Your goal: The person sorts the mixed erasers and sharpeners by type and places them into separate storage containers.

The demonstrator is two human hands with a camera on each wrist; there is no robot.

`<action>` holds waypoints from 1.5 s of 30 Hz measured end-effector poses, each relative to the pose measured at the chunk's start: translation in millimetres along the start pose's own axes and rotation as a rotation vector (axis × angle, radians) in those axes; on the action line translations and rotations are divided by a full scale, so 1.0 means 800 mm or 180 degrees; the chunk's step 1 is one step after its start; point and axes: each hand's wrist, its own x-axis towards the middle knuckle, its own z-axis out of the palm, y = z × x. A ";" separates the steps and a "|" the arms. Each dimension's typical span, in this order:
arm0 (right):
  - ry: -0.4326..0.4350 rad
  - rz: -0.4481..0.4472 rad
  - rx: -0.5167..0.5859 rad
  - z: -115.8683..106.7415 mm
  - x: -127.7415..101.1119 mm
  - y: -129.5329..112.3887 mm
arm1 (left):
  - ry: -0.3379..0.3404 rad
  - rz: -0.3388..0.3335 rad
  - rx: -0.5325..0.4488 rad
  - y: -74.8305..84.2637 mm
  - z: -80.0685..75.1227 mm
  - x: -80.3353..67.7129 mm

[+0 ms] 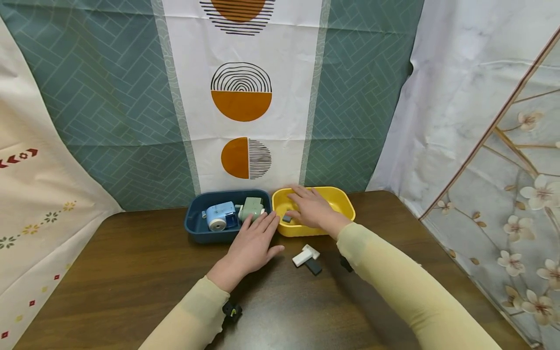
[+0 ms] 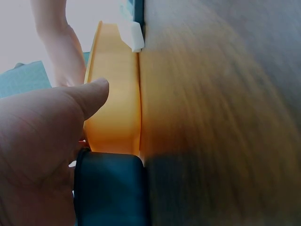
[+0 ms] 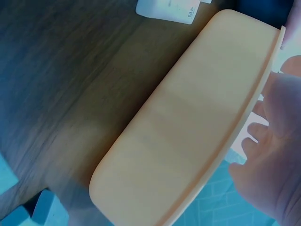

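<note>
My left hand (image 1: 253,245) reaches over the front right of a navy tray (image 1: 210,237), fingers straight and thumb spread. In that tray lie a light blue device (image 1: 221,216) with a white round part and a green device (image 1: 252,208); both look like pencil sharpeners. My right hand (image 1: 311,209) is over a yellow tray (image 1: 306,231), fingers extended, nothing visibly held. Near its thumb a small dark grey block (image 1: 287,218) lies inside. On the table in front are two white blocks (image 1: 302,258) and a dark one (image 1: 313,266), possibly erasers; the right wrist view shows "4B" on a white eraser (image 3: 169,9).
The two trays stand side by side at the back edge of the brown table (image 1: 131,272), against a hanging cloth (image 1: 284,155). Pale blue block-shaped things (image 3: 51,209) show at the lower left in the right wrist view.
</note>
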 end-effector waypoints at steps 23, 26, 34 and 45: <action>0.0369 -0.0312 -0.0055 -0.011 -0.068 0.010 | -0.0009 -0.0033 -0.0110 0.000 0.001 -0.001; 0.0419 -0.0354 -0.0024 -0.012 -0.079 0.010 | -0.0014 -0.0034 -0.0102 0.000 0.001 -0.001; 0.0491 -0.0389 0.0038 -0.012 -0.104 0.016 | -0.0041 -0.0048 -0.0056 0.000 0.000 -0.001; 0.0589 -0.0497 0.0015 -0.009 -0.138 0.023 | -0.0023 -0.0051 -0.0104 0.000 -0.001 0.000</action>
